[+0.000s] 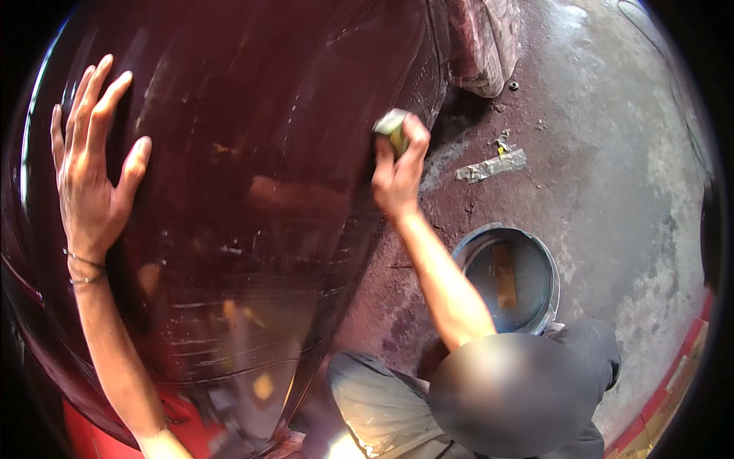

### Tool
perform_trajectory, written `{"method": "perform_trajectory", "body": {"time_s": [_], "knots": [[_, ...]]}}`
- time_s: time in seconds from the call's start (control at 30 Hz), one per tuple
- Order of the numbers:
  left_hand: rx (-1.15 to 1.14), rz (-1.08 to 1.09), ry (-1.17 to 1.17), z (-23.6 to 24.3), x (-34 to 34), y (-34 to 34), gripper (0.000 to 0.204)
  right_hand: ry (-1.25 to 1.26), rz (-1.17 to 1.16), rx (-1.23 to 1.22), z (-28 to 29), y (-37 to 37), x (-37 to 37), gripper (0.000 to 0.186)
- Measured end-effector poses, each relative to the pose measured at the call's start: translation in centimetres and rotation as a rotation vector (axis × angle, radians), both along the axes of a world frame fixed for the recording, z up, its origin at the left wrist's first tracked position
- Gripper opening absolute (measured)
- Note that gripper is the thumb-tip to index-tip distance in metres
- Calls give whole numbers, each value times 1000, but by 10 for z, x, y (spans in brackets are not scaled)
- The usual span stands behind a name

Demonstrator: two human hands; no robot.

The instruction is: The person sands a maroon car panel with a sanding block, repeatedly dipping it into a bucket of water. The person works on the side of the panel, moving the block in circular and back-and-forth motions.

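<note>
A dark red, glossy car body panel point(252, 145), wet-looking with pale streaks and reflections, fills the left and middle of the head view. On its far left my left hand point(93, 164) rests flat with the fingers spread, a thin dark band round the wrist. At the panel's right edge my right hand point(399, 168) is closed round a small yellow-green sponge block point(394, 130) with a pale top. The block is at the panel's edge; whether its underside touches the surface is hidden.
Right of the panel stands a round bucket point(459, 249) with greyish liquid and a brown strip point(505, 275) in it. A strip of crumpled tape point(493, 165) lies on the stained concrete floor point(619, 168). Grey trousers point(378, 409) show below, beside a blurred oval covering part of the view.
</note>
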State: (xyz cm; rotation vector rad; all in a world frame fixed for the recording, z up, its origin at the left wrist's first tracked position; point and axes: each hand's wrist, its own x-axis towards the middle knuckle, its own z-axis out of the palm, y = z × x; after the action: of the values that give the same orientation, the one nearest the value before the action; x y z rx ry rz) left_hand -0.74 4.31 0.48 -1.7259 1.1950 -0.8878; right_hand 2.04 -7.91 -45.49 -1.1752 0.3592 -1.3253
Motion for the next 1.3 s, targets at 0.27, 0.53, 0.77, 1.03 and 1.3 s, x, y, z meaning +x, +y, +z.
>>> {"method": "perform_trajectory", "body": {"time_s": [0.27, 0.53, 0.77, 1.03, 1.3], "knots": [[-24, -50, -34, 8, 0, 13, 64, 38, 62, 143, -6, 131, -48, 62], [131, 30, 86, -1, -34, 28, 62, 255, 91, 480, -6, -53, 36, 57], [118, 104, 86, -10, -45, 30, 69, 83, 127, 374, -41, 148, -48, 60], [114, 121, 78, -4, -46, 24, 72, 210, 40, 531, -48, -78, 82, 54], [106, 133, 97, -5, -47, 26, 72, 230, 206, 539, -60, 131, -37, 56]]}}
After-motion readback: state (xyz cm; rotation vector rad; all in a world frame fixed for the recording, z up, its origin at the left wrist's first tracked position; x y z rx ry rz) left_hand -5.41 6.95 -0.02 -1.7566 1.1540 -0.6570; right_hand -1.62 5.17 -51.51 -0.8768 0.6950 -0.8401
